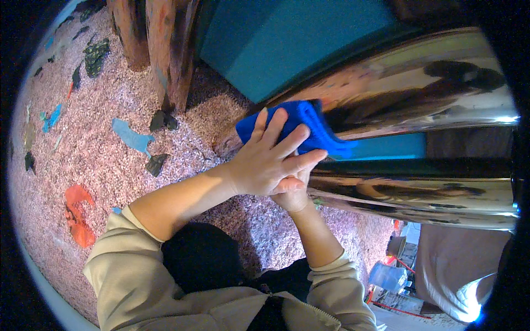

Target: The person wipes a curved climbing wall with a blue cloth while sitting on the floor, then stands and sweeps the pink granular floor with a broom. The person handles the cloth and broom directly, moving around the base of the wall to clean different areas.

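Note:
My left hand (269, 159) is spread over a folded blue cloth (304, 118), pressing it against a polished, gold-toned metal column (414, 89). My right hand (296, 198) sits just below, partly behind my left hand. Its fingers are mostly hidden, so its grip on the cloth cannot be made out. The cloth's loose edge hangs towards a second shiny metal column (414, 198). Dark, blurred reflections show in both columns.
Teal panels (290, 45) stand behind the columns. Two reddish-brown posts (169, 49) rise at upper left. Across the speckled pinkish floor (95, 165) lie a light-blue scrap (132, 136), a red-orange scrap (78, 215) and several dark pieces. A bluish translucent object (387, 276) rests at lower right.

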`<state>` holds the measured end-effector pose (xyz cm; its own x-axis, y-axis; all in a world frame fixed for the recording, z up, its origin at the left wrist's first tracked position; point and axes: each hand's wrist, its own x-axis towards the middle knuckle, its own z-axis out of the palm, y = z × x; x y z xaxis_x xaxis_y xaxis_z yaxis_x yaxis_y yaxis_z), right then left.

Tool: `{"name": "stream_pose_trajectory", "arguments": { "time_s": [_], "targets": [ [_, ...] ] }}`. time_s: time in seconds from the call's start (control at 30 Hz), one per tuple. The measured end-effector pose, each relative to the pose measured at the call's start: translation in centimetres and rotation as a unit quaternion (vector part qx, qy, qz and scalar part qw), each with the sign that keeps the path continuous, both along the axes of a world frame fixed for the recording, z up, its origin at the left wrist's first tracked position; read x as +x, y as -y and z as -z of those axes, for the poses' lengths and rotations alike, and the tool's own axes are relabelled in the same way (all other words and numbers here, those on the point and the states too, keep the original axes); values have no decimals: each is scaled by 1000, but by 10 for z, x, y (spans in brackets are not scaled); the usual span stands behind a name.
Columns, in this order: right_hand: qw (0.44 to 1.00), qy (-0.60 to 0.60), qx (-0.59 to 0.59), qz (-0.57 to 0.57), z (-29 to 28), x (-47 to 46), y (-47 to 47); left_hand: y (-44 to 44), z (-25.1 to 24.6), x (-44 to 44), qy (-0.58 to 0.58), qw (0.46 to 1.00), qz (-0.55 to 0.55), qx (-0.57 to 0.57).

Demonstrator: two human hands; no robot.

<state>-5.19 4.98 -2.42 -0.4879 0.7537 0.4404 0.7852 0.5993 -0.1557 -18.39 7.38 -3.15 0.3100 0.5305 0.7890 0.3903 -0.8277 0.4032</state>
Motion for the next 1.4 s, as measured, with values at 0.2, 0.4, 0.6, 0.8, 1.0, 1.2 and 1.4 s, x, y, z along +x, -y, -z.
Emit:
{"name": "stream_pose_trajectory", "arguments": {
  "time_s": [0.2,0.4,0.6,0.8,1.0,1.2,1.4],
  "targets": [
    [1000,6,-3,-21,25,1,9,9,44,-4,-54,996,25,-71],
    [995,85,57,-13,-20,12,-3,0,-11,4,59,998,16,-19],
    [999,-35,-18,-30,10,7,-4,-4,18,2,-30,998,-32,54],
    [998,63,-11,-11,42,5,8,10,63,-10,-40,998,2,-52],
    [997,35,61,1,9,10,5,0,15,-8,72,996,10,-43],
    [986,132,101,15,37,6,3,0,59,-11,30,998,22,-58],
    [987,154,14,42,33,0,20,10,64,-24,12,993,36,-116]
  ]
}}
